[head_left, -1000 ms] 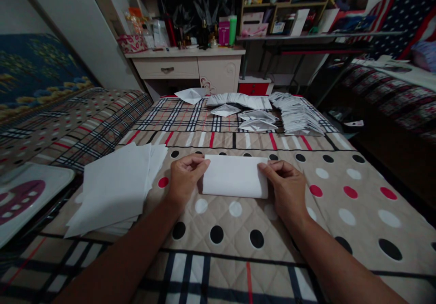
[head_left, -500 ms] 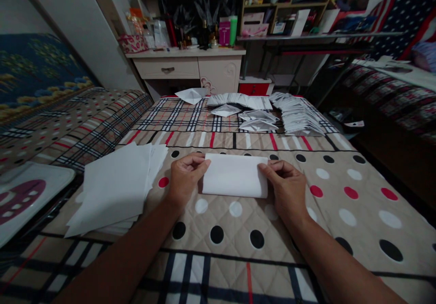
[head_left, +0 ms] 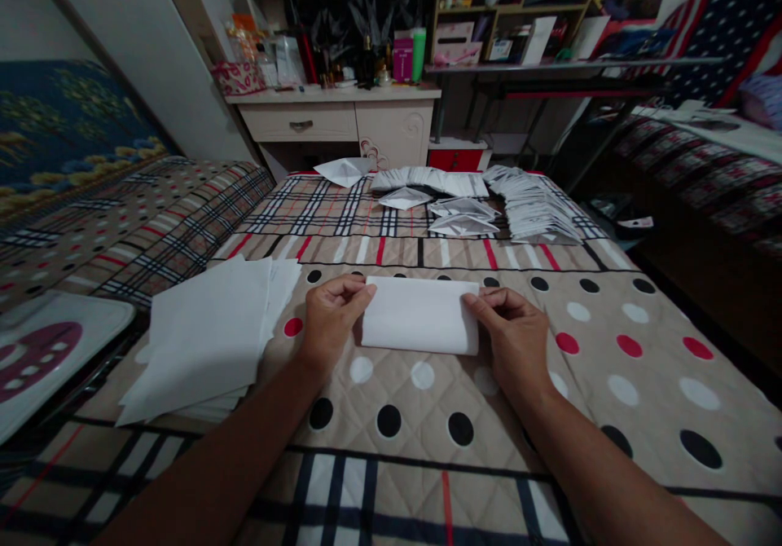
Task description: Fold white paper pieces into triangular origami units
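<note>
Lying at left on the spotted bedspread [head_left: 421, 416], loose white sheets [head_left: 204, 334] overlap near the left hand [head_left: 333, 318], which pinches the left end of a folded white paper [head_left: 420, 315] between both hands; the right hand [head_left: 516, 334] pinches its right end, folded pieces [head_left: 541, 208] packed beyond.

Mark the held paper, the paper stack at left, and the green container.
Held paper [head_left: 421, 315], head view: middle of its face.
Paper stack [head_left: 206, 330], head view: top sheet.
Green container [head_left: 418, 55], head view: mid-body.
</note>
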Motion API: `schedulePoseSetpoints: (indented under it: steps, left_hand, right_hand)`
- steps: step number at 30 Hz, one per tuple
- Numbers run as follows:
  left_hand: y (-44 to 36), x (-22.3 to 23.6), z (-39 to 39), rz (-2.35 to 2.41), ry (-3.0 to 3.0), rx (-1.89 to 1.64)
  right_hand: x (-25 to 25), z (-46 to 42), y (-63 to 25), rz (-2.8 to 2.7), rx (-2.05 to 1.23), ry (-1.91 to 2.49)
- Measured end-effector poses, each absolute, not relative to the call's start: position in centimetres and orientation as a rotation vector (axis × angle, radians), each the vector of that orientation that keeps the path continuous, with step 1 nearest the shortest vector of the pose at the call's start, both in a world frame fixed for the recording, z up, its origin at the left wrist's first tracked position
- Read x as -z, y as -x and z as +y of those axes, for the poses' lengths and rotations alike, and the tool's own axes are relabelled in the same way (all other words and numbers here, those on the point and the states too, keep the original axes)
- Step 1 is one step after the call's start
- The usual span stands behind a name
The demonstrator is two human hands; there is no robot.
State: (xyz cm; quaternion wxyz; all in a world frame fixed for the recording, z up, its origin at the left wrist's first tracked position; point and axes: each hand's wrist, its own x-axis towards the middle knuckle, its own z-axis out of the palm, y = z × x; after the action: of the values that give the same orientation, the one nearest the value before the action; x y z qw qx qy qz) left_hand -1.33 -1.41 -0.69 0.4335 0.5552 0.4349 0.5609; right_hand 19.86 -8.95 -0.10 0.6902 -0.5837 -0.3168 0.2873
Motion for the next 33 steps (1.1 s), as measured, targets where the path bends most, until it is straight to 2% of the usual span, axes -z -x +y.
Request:
schedulePoseSetpoints:
  steps: [16,22,28,33]
  left_hand:
    - [1.0,0.1,-1.5,1.179,-1.365,-1.402]
    - [0.8,-0.4,-1.5,1.195,-1.353,-1.293]
    - [1.1,0.1,-1.1,1.203,-1.415,-1.276]
    - [1.4,1.1,-0.5,1.102,-1.335,-1.358]
  right_hand:
    - [-0.1,-9.1,-19.7,-0.708,-0.622,1.35]
    - [0.1,-8.6,-20.2,-0.784,-0.605,1.468]
    - [0.0,-8.0,-20.9,-0.866,-0.75,1.497]
    - [-0.4,-8.1,-20.5,-0.765,-0.897,1.349]
